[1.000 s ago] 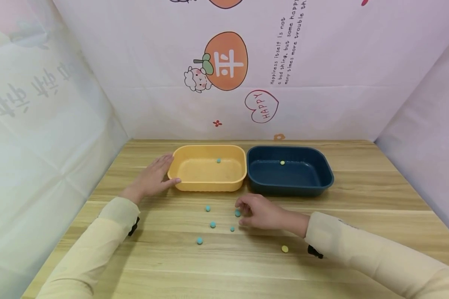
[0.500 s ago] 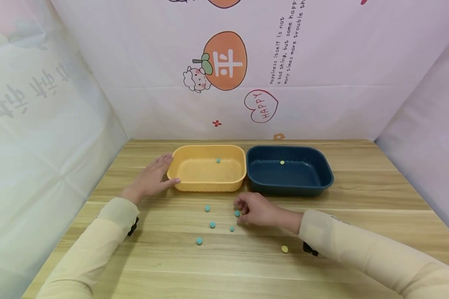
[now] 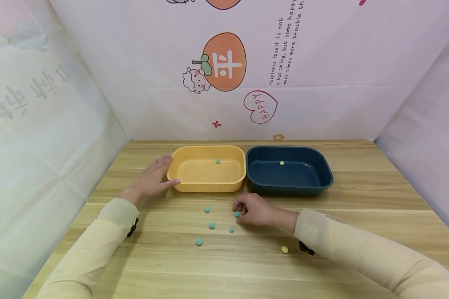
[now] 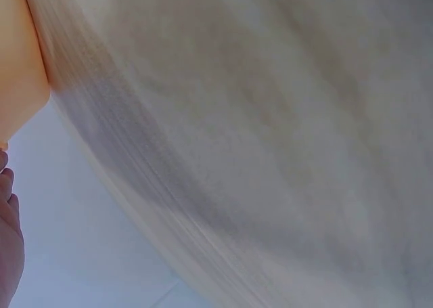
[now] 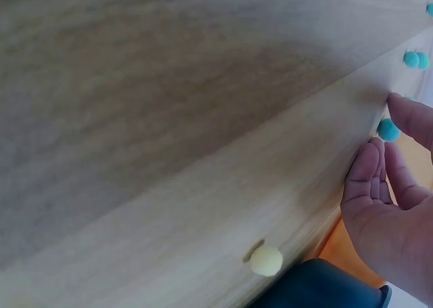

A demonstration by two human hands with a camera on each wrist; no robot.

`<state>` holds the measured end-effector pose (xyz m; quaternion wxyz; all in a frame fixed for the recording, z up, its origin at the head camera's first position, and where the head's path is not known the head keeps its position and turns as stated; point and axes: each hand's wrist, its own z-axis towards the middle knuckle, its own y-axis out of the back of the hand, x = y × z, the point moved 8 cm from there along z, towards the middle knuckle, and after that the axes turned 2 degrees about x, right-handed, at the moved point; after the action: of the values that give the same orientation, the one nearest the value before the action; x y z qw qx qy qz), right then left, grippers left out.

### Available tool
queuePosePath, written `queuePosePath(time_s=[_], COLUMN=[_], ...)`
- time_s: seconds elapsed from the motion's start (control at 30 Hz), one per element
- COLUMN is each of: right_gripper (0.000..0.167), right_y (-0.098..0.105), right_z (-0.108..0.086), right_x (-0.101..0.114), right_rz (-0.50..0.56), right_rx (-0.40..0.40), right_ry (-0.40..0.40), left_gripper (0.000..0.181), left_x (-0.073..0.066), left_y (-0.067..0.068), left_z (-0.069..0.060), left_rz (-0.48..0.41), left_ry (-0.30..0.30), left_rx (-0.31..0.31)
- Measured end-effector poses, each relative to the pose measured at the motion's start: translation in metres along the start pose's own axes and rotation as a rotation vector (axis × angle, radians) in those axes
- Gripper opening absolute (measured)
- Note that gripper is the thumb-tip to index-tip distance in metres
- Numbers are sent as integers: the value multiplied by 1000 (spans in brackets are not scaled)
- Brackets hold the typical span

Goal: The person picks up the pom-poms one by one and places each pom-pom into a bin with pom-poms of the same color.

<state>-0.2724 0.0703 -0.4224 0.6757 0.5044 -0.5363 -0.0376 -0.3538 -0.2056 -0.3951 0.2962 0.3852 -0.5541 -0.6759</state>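
At the left end of the yellow tray (image 3: 209, 187), my left hand (image 3: 149, 178) rests with straight fingers along its side and the thumb at the front rim. The left wrist view catches only part of that hand (image 4: 10, 244) beside the tray (image 4: 20, 57). My right hand (image 3: 257, 211) is low over the wood, thumb and curved fingers pinching a teal ball (image 3: 237, 214). In the right wrist view the ball (image 5: 388, 130) shows between thumb and fingertips of the hand (image 5: 392, 216). Several other teal balls (image 3: 212, 225) lie to its left.
A navy tray (image 3: 289, 191) adjoins the yellow one and holds a yellow ball (image 3: 282, 163). Inside the yellow tray is a teal ball (image 3: 218, 161). Another yellow ball (image 3: 284, 249) lies below my right wrist. The right wrist view shows a yellow ball (image 5: 266, 260) near the navy tray (image 5: 314, 288).
My right hand has shifted slightly left, and its thumb and fingers have drawn in around the teal ball. The left hand keeps its place on the yellow tray.
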Motion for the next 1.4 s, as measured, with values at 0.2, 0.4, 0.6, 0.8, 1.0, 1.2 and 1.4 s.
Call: queuePosePath(time_s=[0.2,0.4,0.6,0.8,1.0,1.2,1.4], right_gripper=[20,16,14,13,13,13,12], right_y=[-1,-2,-1,0,6,16,21], right_z=[2,3,2,1,0,0,-2], right_x=[-2,-1,1,-1,-3,2,13], right_rz=[6,7,3,39,87,77,92], right_rx=[1,8,0,4,-9,-58,-69], right_ry=[-6,-5,5,-12,-36,-15,21], left_gripper=[91,91,92,92,92,92,92], left_x=[-2,-2,-1,-2,-3,-3,-1], left_y=[2,2,-1,0,2,1,-1], left_z=[0,0,-1,-1,-1,-1,0], left_rz=[3,16,21,19,21,23,21], left_ry=[-1,-4,4,5,4,10,10], left_rx=[3,7,25,32,32,36,36])
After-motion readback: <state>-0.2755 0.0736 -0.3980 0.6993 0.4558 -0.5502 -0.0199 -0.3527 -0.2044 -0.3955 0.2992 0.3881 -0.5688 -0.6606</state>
